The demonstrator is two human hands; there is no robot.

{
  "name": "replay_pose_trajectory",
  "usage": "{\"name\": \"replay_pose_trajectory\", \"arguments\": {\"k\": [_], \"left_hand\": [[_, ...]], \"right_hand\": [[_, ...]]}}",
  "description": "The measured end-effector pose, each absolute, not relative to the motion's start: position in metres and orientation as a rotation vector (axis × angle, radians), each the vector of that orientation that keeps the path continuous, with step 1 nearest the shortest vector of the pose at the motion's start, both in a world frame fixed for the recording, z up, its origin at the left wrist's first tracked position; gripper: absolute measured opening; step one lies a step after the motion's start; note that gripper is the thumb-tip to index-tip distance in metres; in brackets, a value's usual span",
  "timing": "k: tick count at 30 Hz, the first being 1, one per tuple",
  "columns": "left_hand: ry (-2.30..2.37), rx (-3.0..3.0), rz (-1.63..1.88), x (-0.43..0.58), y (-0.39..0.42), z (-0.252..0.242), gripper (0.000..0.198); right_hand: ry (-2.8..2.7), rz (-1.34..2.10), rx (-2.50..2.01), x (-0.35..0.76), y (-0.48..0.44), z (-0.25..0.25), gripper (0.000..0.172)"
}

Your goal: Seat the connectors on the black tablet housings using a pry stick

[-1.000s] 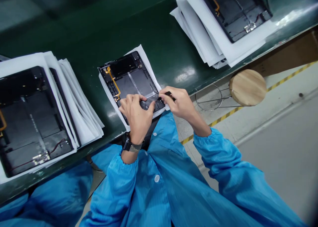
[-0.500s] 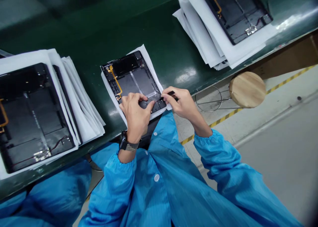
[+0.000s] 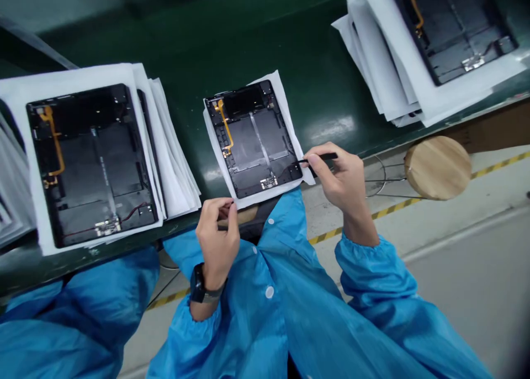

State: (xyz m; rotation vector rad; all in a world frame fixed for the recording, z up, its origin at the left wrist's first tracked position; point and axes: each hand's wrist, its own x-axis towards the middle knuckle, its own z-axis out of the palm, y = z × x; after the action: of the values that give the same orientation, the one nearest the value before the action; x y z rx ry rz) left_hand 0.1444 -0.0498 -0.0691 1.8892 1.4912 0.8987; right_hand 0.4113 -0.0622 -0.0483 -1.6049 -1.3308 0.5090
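In front of me a black tablet housing [image 3: 248, 147] lies face up on a white sheet [image 3: 285, 105], with an orange flex cable [image 3: 226, 127] at its left side and a small metal-plated board [image 3: 269, 182] by its near edge. My right hand [image 3: 342, 174] pinches black tweezers [image 3: 321, 158], whose tips reach the housing's near right corner, by a thin dark wire. My left hand [image 3: 218, 230] is at the near left corner, thumb and fingers closed together beside the sheet's edge. What those fingers hold, if anything, is too small to tell.
At left, a similar housing [image 3: 78, 185] tops a stack of white sheets [image 3: 176, 163]; another housing [image 3: 455, 31] lies on sheets at the right. A round wooden stool [image 3: 438, 167] stands beyond the green table's [image 3: 298, 42] near edge. Another person's blue-clad legs [image 3: 95, 307] are at left.
My left hand has lifted off the housing and moved back to its near left corner, uncovering the metal-plated board. The right hand remains at the right corner, the tweezers now plainly visible. The view has shifted left.
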Motion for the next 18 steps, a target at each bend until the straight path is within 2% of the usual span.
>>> {"name": "replay_pose_trajectory", "arguments": {"k": [7,18], "left_hand": [[1.438,1.842,0.821,0.136,-0.040,-0.070,0.010],[1.403,1.849,0.703,0.137,-0.026,-0.074,0.011]], "right_hand": [[-1.435,0.673,-1.572,0.397,-0.060,-0.051,0.014],[-1.386,0.681,-1.593,0.392,-0.059,-0.066,0.014]]}}
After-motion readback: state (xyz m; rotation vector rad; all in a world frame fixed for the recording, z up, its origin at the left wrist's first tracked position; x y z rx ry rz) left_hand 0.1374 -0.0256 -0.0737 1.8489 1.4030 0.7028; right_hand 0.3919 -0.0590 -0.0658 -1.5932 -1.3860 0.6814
